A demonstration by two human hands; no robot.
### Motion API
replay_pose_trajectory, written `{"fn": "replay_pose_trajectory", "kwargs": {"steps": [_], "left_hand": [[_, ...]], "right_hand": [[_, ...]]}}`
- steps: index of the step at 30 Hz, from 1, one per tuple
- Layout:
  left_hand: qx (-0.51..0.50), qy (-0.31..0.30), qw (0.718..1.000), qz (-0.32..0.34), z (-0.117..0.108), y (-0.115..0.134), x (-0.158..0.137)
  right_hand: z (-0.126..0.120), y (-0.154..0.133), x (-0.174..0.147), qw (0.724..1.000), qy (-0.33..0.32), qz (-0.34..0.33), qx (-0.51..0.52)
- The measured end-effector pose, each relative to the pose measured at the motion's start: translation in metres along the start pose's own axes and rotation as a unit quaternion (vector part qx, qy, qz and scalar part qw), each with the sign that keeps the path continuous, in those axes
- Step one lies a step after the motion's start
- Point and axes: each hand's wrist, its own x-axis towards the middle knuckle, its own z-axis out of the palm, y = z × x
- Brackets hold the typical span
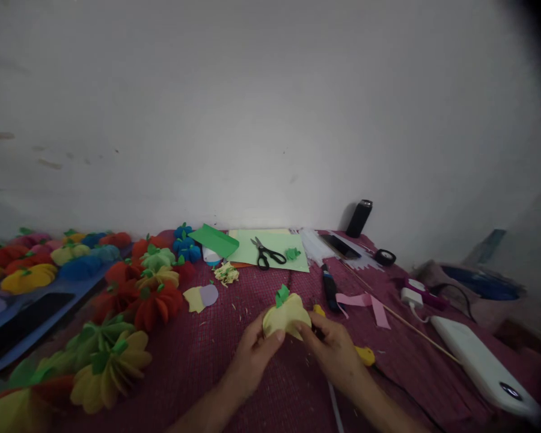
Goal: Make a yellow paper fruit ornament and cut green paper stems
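Observation:
Between both hands, above the maroon cloth, is a pale yellow paper pumpkin point(288, 311) with a green paper stem and leaf point(282, 294) on top. My left hand point(255, 349) grips its left side, thumb across the front. On the right side my right hand point(331, 346) pinches it with thumb and fingers. A yellow-handled tool point(364, 355) with a black cord lies partly behind my right hand; its kind is unclear. Left of the hands are a pale yellow paper piece point(195, 299), a lilac paper circle point(209, 294) and a small heap of yellow paper scraps point(226, 273).
Many coloured paper pumpkins point(160, 300) crowd the left side. Black scissors point(267, 252) rest on light green paper point(238, 240) near the wall. To the right lie a utility knife point(329, 287), pink strips point(374, 304), a thin stick point(415, 328), black tape point(385, 257) and a white power bank point(482, 364).

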Motion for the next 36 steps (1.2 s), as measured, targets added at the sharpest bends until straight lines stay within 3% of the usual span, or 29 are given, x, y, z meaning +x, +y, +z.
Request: {"fn": "replay_pose_trajectory", "kwargs": {"steps": [3,5,16,26,32,36], "left_hand": [[-0.133,-0.041,0.988,-0.065,0.000,0.007,0.002],[-0.165,-0.036,0.982,-0.089,0.000,0.010,0.004],[-0.160,-0.067,0.983,-0.060,0.000,0.006,0.005],[-0.160,-0.021,0.985,-0.054,-0.003,0.003,0.006],[-0.126,0.055,0.989,-0.050,-0.003,0.001,0.008],[-0.083,0.027,0.995,-0.041,-0.001,0.005,0.007]], "right_hand": [[-0.004,0.003,0.004,0.998,0.001,0.014,0.062],[-0.005,0.007,0.004,0.995,-0.012,0.025,0.097],[-0.001,0.027,0.007,0.983,-0.028,0.078,0.162],[-0.002,0.024,0.005,0.978,-0.038,0.088,0.187],[-0.001,0.021,0.007,0.979,-0.036,0.098,0.177],[0.002,0.015,0.009,0.983,-0.039,0.084,0.159]]}}
